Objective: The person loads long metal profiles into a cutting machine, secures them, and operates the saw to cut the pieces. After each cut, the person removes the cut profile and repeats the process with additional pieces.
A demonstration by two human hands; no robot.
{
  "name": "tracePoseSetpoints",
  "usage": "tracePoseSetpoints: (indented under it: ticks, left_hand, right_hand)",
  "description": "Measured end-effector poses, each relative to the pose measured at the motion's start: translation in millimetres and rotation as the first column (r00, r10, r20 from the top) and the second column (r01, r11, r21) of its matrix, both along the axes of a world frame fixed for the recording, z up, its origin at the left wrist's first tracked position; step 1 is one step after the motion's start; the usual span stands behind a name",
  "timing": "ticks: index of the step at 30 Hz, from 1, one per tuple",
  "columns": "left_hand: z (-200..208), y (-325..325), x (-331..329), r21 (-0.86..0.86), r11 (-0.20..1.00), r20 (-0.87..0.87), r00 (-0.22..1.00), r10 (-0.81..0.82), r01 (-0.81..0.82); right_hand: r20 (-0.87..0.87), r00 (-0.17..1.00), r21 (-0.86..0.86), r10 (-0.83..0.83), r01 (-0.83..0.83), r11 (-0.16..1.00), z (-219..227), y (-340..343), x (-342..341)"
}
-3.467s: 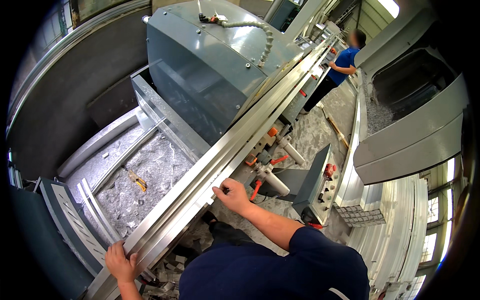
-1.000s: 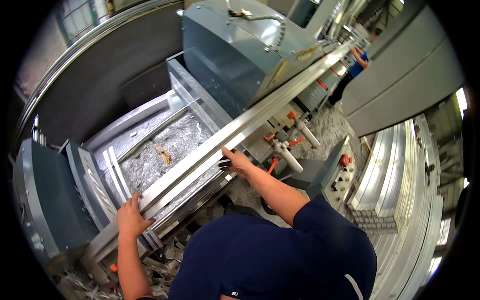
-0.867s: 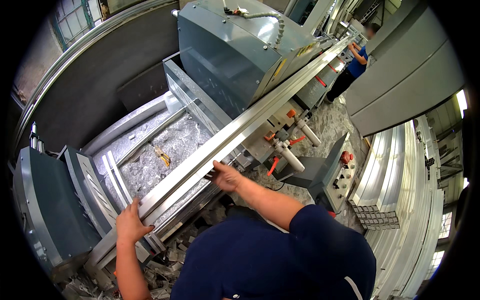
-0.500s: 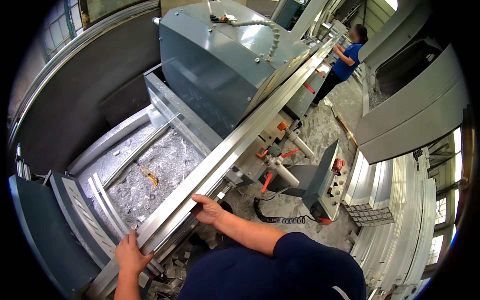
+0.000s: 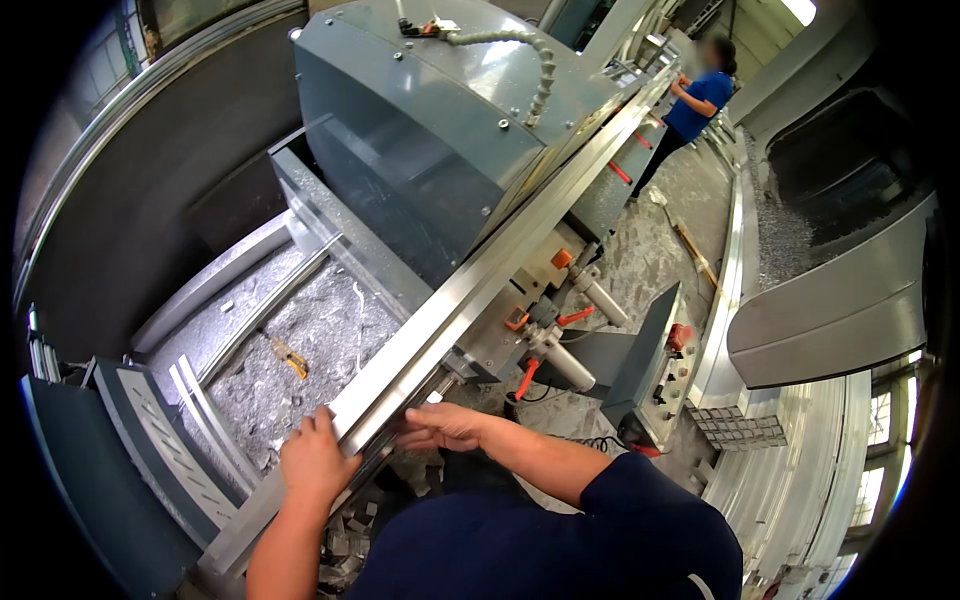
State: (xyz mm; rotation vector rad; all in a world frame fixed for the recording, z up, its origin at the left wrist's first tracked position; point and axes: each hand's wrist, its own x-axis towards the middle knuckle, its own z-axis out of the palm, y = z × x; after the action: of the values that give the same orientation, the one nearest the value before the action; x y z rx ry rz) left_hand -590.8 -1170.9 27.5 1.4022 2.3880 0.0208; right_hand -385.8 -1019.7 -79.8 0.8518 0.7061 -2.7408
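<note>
- Metal profiles [image 5: 430, 330] run slantwise in front of a grey machine housing [image 5: 420, 130], their near end at the left hand [image 5: 318, 462], their length reaching up toward a co-worker in blue [image 5: 698, 105].
- Left hand lies over that end, fingers at the far edge, thumb on the near side; how firmly its grip closes, I cannot tell.
- Right hand [image 5: 445, 428] has a loose, wide grip, fingers stretched to the profiles' near edge; whether the tips touch is unclear.
- Yellow-handled tool [image 5: 293, 362] lies on metal shavings [image 5: 335, 320] beyond the profiles.
- Pale cylinder [image 5: 570, 362] and control box [image 5: 652, 375] stand right of the hands.
</note>
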Motion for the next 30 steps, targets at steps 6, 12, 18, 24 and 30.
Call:
tracePoseSetpoints:
  ticks: [6, 12, 18, 24, 30]
  left_hand:
    - [9.5, 7.5, -2.5, -0.019, 1.000, 0.055, 0.998, -0.018, 0.019]
    - [12.5, -154.3, -57.4, -0.020, 1.000, -0.063, 0.998, -0.002, 0.001]
    - [13.0, -183.2, -61.4, -0.073, 0.996, -0.098, 0.994, 0.040, -0.048]
    - [46.0, -91.8, -23.5, -0.098, 0.994, -0.074, 0.996, -0.059, 0.051]
    - [63.3, 21.7, 29.1, -0.073, 0.975, -0.045, 0.976, -0.211, 0.208]
  right_hand:
    - [-0.382, 0.848, -0.305, -0.367, 0.259, 0.916, -47.5, -43.5, -51.5]
    - [-0.399, 0.783, -0.418, -0.476, 0.306, 0.855, -39.6, -57.9, -72.8]
    - [-0.342, 0.800, -0.400, -0.493, 0.351, 0.847, -23.3, -44.4, -57.5]
    - [-0.293, 0.721, -0.294, -0.628, 0.557, 0.777, 12.4, 33.4, -22.6]
    - [0.021, 0.540, -0.126, -0.841, 0.836, 0.534, 63.0, 126.4, 13.9]
